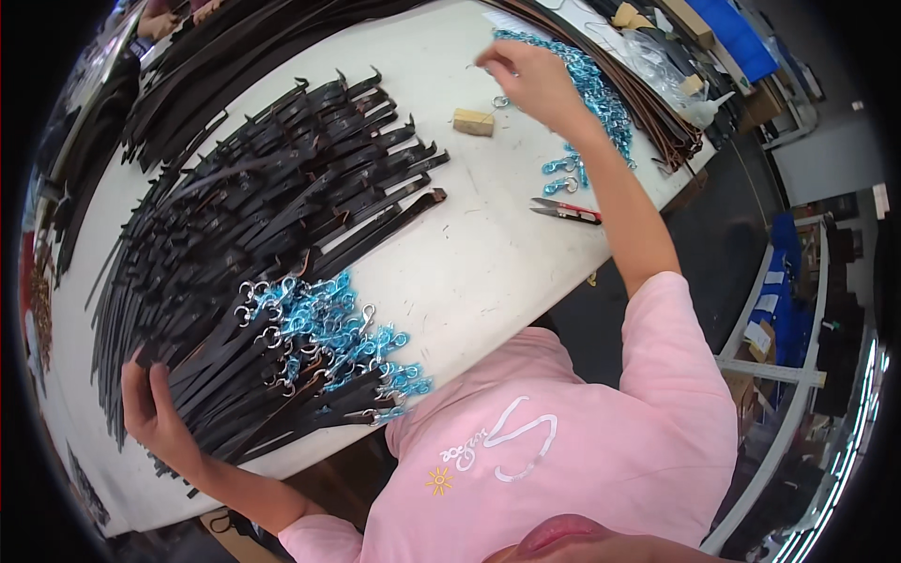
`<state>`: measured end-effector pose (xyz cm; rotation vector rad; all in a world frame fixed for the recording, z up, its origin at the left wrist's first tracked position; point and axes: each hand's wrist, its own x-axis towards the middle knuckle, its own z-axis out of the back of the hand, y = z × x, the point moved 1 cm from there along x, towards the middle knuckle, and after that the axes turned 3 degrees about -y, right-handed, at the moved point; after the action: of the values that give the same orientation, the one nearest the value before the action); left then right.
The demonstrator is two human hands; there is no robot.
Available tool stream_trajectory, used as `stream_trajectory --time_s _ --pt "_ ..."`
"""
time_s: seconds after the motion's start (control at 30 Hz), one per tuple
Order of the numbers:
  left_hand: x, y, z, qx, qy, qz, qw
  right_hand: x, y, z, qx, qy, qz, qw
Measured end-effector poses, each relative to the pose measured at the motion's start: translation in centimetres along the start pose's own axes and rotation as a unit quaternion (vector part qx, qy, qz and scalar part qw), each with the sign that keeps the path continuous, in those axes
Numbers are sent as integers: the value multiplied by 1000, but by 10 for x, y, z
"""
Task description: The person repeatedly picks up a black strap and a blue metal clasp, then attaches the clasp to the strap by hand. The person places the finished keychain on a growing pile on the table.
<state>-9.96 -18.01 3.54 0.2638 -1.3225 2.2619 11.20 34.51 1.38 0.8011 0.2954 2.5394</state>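
At the left end of a pile of black leather straps (216, 216), my left hand (158, 413) has its fingers closed on the end of a black strap (147, 355). My right hand (530, 80) is raised at the far side of the table, fingertips pinched together. Whatever they hold is too small to make out. Beside it lies a heap of blue-wrapped snap hooks (601, 89). A small metal ring (501, 101) and a yellowish block (473, 122) are just below that hand. More straps, fitted with blue-wrapped hooks (324, 324), lie at the near edge.
Thread snips with red handles (568, 211) lie on the white table (469, 253), right of the middle. Long dark straps (244, 56) cover the far left, and brown straps (657, 131) hang along the far right edge. Another person's hands (160, 21) show at the top left.
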Motion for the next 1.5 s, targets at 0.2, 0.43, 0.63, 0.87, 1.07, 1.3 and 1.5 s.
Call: stream_trajectory --time_s 0.2,0.43,0.63,0.87,1.07,1.3,1.5 --pt "-5 -78 -62 73 102 -188 974 -39 -85 -7 -193 49 135 971" --pt "-24 -131 -40 102 125 -166 973 -20 -54 39 127 -52 -83 987" --pt "-28 -114 -111 -122 223 -63 965 -52 128 66 292 -41 197 935" --pt "-32 -94 -155 -206 372 87 901 -85 160 -12 296 115 224 921" --pt "-36 -94 -153 -116 359 113 919 -90 164 -26 578 305 -108 749" --pt "-39 -97 -157 -103 336 93 931 -90 154 -37 621 373 -164 670" --pt "-43 -96 -156 -59 339 57 937 -94 155 -40 635 465 -233 571"
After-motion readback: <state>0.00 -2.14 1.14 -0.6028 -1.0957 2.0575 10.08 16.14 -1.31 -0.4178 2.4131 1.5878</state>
